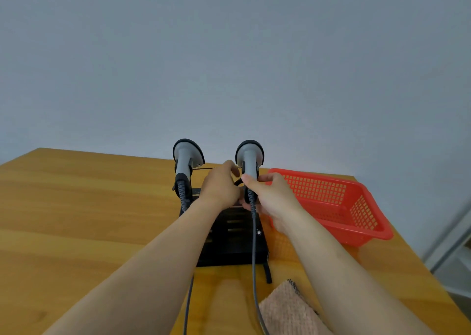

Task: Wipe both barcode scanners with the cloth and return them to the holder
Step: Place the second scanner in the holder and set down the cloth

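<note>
R hand (270,197) grips R scanner (249,156) in holder (229,243), L hand (220,187) curled beside it, hold unclear; prob. seating or lifting it, so next keep cable (254,245) free.

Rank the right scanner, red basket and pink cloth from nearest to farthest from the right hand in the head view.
1. Right scanner: held in the right hand.
2. Red basket: just right of it.
3. Pink cloth: far back, nearest the camera.

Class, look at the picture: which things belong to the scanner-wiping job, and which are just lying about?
Job:
left scanner
right scanner
holder
cloth

Lying about:
red basket
</note>
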